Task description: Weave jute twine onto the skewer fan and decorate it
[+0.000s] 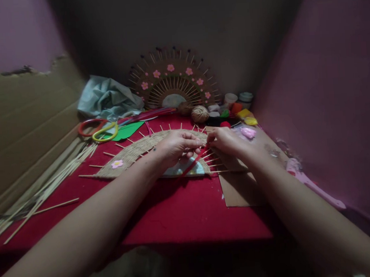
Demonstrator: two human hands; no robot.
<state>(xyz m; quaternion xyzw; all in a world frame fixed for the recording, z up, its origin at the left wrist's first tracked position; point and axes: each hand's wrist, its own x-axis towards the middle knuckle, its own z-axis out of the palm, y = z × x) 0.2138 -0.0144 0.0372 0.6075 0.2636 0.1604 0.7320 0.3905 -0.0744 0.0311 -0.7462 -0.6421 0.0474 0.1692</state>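
Observation:
A half-round woven fan with thin sticks lies on the red cloth, bearing one pink flower at its left end. Above its right half, my left hand pinches a red strip between thumb and fingers. My right hand is closed at the strip's upper end, close beside the left fingertips. The strip slants down to the left across the fan's pale blue centre. My forearms hide parts of the fan.
Behind stands a finished-looking fan with pink flowers. Scissors and loose sticks are at left. A twine ball, coloured clay lumps, cardboard and a pink glue gun lie behind and right.

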